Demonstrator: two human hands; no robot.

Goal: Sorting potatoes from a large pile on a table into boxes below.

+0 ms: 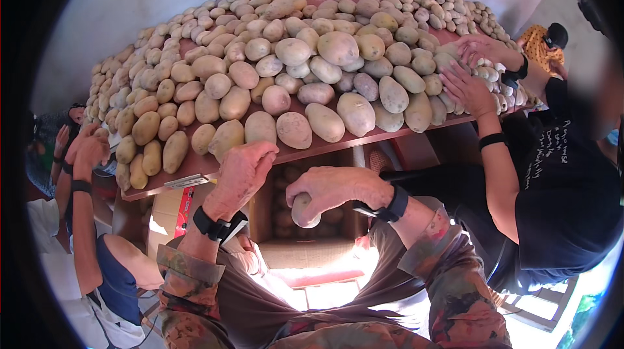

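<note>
My right hand (341, 188) grips a potato (306, 211) over an open cardboard box (307, 254) below the table edge. More potatoes lie in shadow inside that box. My left hand (243, 173) is at the front edge of the reddish-brown table (356, 141), its fingers curled in beside a potato (229, 138); whether it holds anything is hidden. A large heap of potatoes (292, 51) of mixed sizes covers the tabletop. Nearest the edge, in front of my hands, lie a pale oval potato (325, 122) and a rounder one (294, 130).
At right, a person in a black T-shirt (565, 197) has both hands (470, 80) on the potatoes. Another person's hands (90, 149) are at the table's left end. A metal drawer slide (186, 181) lies along the left front edge, above another cardboard box (165, 217).
</note>
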